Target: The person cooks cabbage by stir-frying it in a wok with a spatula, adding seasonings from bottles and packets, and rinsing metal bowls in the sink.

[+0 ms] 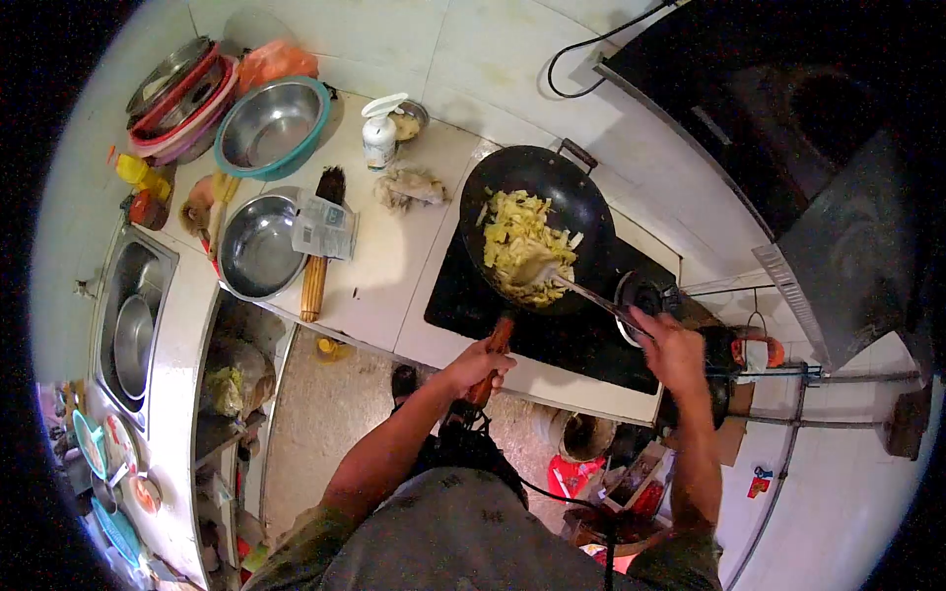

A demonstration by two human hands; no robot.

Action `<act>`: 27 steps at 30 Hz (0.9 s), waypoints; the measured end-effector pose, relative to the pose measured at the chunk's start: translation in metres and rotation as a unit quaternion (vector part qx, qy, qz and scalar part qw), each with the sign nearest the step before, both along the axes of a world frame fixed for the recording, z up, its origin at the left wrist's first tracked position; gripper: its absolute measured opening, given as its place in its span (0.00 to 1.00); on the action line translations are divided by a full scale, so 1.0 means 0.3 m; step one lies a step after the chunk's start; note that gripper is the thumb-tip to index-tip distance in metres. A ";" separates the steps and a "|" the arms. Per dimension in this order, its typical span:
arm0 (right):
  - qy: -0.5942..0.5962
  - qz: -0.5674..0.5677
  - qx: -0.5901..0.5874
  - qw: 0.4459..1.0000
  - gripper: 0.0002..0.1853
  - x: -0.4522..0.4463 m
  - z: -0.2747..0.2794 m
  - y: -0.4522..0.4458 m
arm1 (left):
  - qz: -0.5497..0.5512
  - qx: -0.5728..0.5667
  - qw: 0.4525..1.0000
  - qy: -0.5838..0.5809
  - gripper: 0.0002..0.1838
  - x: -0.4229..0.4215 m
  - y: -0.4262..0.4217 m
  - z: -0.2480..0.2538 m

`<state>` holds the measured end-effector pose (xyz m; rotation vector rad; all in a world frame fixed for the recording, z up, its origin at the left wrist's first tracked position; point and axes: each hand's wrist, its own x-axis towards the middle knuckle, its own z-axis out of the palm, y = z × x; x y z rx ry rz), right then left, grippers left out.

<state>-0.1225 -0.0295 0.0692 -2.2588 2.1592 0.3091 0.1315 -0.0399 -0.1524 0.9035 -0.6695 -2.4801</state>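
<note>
A black wok (pixel 581 192) sits on the dark cooktop (pixel 448 286), holding chopped yellowish-white food (pixel 517 222) that looks like cabbage. My left hand (pixel 473 369) is closed around the wok's wooden handle (pixel 501 335), which points toward me. In my right hand (pixel 672 350) is the long handle of a spatula (pixel 591 295). The spatula's blade lies among the food, partly covered by it. Under the spatula's handle, a dark round object with a pale rim (pixel 636 295) stands at the cooktop's right side.
Left of the wok stand a crumpled cloth (pixel 409 187), a white spray bottle (pixel 378 138), a steel bowl (pixel 258 246) and a teal-rimmed basin (pixel 320 123). A sink (pixel 110 360) is at far left. The range hood (pixel 729 148) hangs at upper right.
</note>
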 end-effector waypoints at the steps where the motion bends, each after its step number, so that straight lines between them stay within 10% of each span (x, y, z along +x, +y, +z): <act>1: 0.003 -0.007 0.009 1.000 0.22 0.001 0.073 0.023 | -0.001 0.008 1.000 -0.001 0.11 0.001 0.000 -0.003; 8: -0.055 -0.060 0.065 0.995 0.23 -0.115 -0.133 0.041 | -0.007 -0.008 1.000 -0.008 0.16 0.018 0.017 0.004; 13: -0.303 -0.125 -0.076 0.942 0.21 -0.185 -0.340 -0.036 | 0.084 -0.013 0.996 0.017 0.29 0.220 0.149 -0.076; 18: -0.187 -0.054 -0.123 0.973 0.22 -0.068 -0.563 -0.065 | 0.278 0.031 0.958 -0.068 0.29 0.568 0.430 -0.168; 27: -0.128 -0.027 -0.040 0.991 0.20 -0.202 -0.116 0.148 | 0.540 0.122 0.816 -0.167 0.22 0.986 1.166 -0.299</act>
